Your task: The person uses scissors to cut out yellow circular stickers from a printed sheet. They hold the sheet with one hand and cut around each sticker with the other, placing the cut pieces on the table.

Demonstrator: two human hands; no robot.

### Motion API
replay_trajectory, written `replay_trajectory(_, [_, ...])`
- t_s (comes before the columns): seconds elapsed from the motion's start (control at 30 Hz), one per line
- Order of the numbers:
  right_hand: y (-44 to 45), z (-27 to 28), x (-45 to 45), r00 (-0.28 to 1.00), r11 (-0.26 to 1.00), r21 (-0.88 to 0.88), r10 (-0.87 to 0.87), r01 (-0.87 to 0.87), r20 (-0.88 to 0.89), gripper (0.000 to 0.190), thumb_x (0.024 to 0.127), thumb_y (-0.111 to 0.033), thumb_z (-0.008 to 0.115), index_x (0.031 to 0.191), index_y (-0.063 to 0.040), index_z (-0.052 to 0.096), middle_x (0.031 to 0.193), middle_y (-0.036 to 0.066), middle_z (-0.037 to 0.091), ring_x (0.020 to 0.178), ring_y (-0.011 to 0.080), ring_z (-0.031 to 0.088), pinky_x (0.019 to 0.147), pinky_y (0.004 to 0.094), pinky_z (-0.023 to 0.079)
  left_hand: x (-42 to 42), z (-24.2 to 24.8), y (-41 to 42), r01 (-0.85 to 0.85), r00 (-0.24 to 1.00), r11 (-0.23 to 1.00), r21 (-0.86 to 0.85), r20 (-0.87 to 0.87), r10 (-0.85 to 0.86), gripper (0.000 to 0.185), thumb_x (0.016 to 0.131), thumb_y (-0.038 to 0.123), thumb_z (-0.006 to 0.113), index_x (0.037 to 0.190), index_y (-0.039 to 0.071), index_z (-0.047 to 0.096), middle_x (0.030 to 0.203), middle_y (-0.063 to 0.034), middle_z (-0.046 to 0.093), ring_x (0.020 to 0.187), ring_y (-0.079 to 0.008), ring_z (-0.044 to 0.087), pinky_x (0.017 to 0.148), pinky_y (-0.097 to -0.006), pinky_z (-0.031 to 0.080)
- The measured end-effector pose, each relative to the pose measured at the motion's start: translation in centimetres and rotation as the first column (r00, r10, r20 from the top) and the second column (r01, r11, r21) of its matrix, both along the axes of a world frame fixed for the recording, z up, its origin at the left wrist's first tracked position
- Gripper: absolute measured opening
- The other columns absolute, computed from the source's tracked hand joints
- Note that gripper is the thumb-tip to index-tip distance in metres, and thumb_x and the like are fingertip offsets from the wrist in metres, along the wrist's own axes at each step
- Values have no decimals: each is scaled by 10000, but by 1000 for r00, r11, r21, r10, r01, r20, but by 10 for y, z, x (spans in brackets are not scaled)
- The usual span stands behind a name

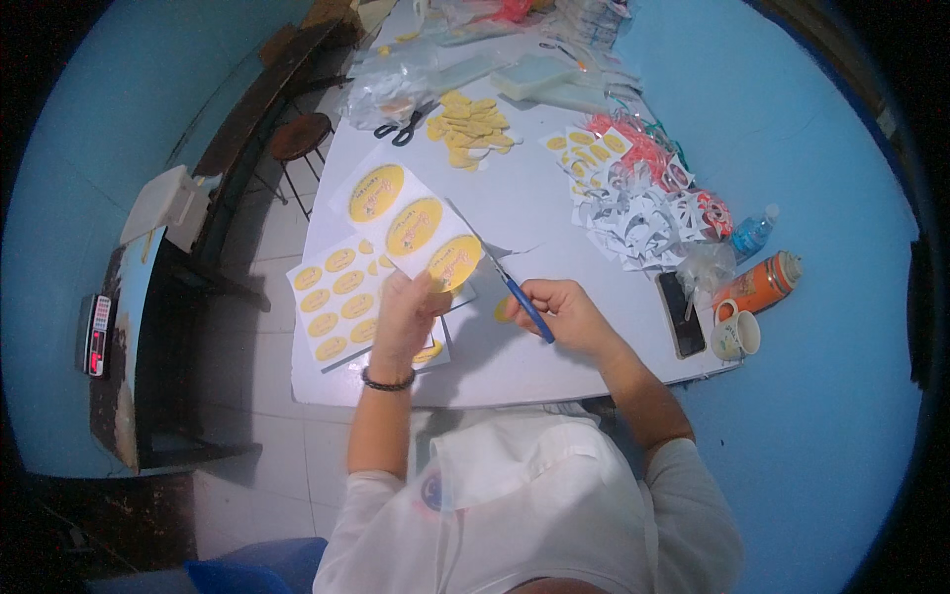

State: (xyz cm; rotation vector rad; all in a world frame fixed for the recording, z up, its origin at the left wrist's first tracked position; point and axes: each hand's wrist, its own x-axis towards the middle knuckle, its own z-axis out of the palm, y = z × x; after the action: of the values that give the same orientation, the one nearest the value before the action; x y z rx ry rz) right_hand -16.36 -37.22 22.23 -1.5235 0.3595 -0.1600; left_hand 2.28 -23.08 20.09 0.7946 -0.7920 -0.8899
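Between the thumb and fingers of my left hand (pixel 404 315) is a white paper strip (pixel 420 194) printed with yellow oval labels. The oval nearest my thumb is trimmed along its right edge. My right hand (pixel 558 310) grips a pair of scissors with blue handles (pixel 528 308); the blades lie alongside the strip's right side, and how far they are apart is hard to tell. Under my left hand are sheets of smaller yellow oval labels (pixel 325 301). A yellow piece (pixel 503 309) lies on the table, partly hidden by my right hand.
Cut yellow ovals (pixel 469 130) are heaped farther back on the white table (pixel 475 379), beside black-handled scissors (pixel 404 130). White paper offcuts (pixel 638 215) pile up on the right. Near the right edge are a phone (pixel 680 315), a mug (pixel 735 335), an orange can (pixel 761 282) and a bottle (pixel 753 232).
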Motion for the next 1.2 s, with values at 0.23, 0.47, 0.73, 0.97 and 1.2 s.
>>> replay_trajectory(0.23, [32,-23,9,981,993,38,-119,115,152,145,836,-25,664,964,4,602,836,-21,606,760,28,562,658,175,453,-60,0,-30,-284,920,958,33,-271,282,239,940,304,547,899,68,536,704,32,452,589,-50,368,524,-210,307])
replay_trajectory(0.47, [28,-28,12,978,998,30,-60,55,199,181,859,-39,622,1022,-5,551,860,-9,572,789,41,537,709,209,452,-58,9,-33,-347,931,924,159,-55,360,278,966,272,502,762,84,520,638,58,401,552,-37,327,490,-209,265])
replay_trajectory(0.73, [28,-20,11,985,997,16,-82,80,154,151,865,-24,605,1008,14,570,885,8,571,821,53,555,709,204,465,-49,13,-27,-309,950,938,158,18,310,281,958,261,522,735,92,496,646,61,393,564,-37,317,498,-210,263])
replay_trajectory(0.97, [17,-6,3,996,998,-19,-63,65,68,69,862,13,593,924,37,611,835,27,640,785,67,613,682,184,488,-27,13,-19,-240,970,959,153,84,229,262,949,241,533,736,93,495,637,70,379,553,-32,309,491,-216,248])
replay_trajectory(1.2, [17,-9,4,999,999,0,-49,49,-4,61,859,10,596,913,28,616,843,27,649,763,58,606,676,180,477,-20,11,-23,-359,932,927,104,-18,363,172,957,210,521,816,112,511,593,81,341,500,-32,269,473,-209,224])
